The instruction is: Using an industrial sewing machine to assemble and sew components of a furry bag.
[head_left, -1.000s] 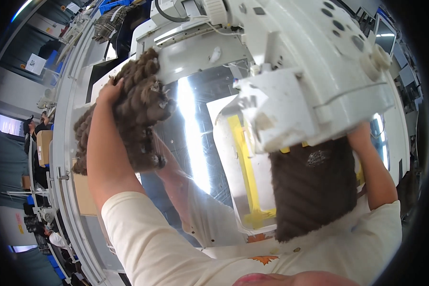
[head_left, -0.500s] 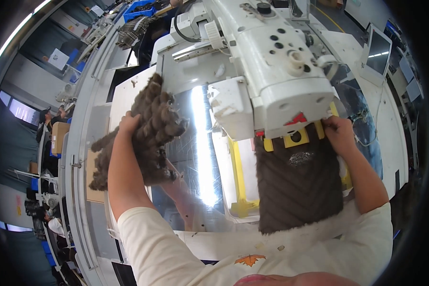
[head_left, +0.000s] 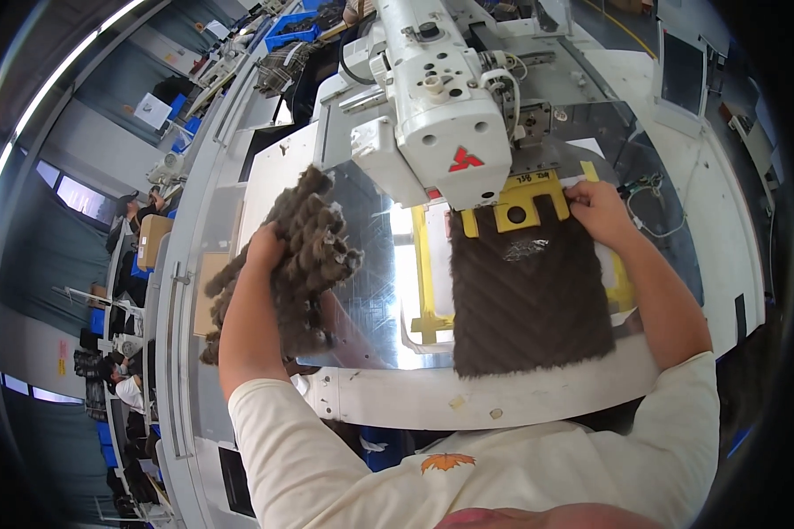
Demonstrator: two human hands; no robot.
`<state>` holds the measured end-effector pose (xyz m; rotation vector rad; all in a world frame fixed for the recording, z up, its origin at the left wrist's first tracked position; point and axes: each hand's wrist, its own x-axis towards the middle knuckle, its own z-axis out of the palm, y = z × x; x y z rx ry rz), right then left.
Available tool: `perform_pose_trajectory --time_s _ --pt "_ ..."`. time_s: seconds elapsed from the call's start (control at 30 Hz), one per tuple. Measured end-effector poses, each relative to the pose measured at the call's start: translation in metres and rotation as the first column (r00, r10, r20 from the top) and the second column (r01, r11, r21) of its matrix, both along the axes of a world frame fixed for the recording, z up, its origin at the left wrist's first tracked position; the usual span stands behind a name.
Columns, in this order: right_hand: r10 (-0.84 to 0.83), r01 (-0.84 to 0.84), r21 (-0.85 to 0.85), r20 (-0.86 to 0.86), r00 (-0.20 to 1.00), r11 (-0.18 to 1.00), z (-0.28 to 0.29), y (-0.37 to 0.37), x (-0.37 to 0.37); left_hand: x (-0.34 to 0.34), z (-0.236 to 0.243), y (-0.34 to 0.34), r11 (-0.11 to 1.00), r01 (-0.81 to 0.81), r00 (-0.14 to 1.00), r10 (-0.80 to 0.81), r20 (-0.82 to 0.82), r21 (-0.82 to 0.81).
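Observation:
My left hand (head_left: 265,247) is closed on a bundle of bumpy, shaggy brown fur pieces (head_left: 313,247) at the left of the metal worktop. My right hand (head_left: 595,212) has its fingers closed at the right tab of a yellow template (head_left: 520,185), beside the top corner of a flat brown fur panel (head_left: 531,309) with chevron grooves and a shiny patch. The panel lies over a white plate edged with yellow tape (head_left: 428,264). The white head of the machine (head_left: 450,132) stands just above the template, hiding part of it.
A steel rail (head_left: 183,335) runs along the left, beside a cardboard box (head_left: 154,238), blue bins (head_left: 291,26) and co-workers (head_left: 128,388) at other stations. A screen (head_left: 679,70) stands at the back right, near loose cables (head_left: 653,203).
The view has shifted, showing more of the machine and table. My right hand and the yellow template, mostly hidden under the machine head a second ago, now show clearly. The fur bundle stays in my left hand.

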<state>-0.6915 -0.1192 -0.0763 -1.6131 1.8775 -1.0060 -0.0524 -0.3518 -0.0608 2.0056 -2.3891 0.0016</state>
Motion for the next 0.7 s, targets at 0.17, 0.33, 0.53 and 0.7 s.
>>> perform_pose_trajectory --time_s 0.17,0.33,0.53,0.7 --pt "0.023 -0.022 -0.031 0.035 0.999 0.999 -0.009 0.002 -0.012 -0.021 0.004 0.003 0.999 -0.023 0.999 0.024 -0.03 0.042" --pt "0.074 -0.073 -0.026 0.03 0.997 0.997 0.0 -0.002 -0.002 0.008 -0.019 -0.02 0.97 -0.174 0.952 0.121 0.281 0.172" --pt "0.057 -0.056 -0.041 0.013 0.998 0.998 -0.006 -0.001 -0.006 -0.005 -0.005 -0.008 0.971 -0.196 0.981 0.194 0.028 0.137" --pt "0.049 -0.049 -0.026 -0.005 0.999 0.998 -0.002 0.004 -0.005 -0.057 0.033 0.009 0.981 -0.066 0.977 0.027 -0.212 -0.18"
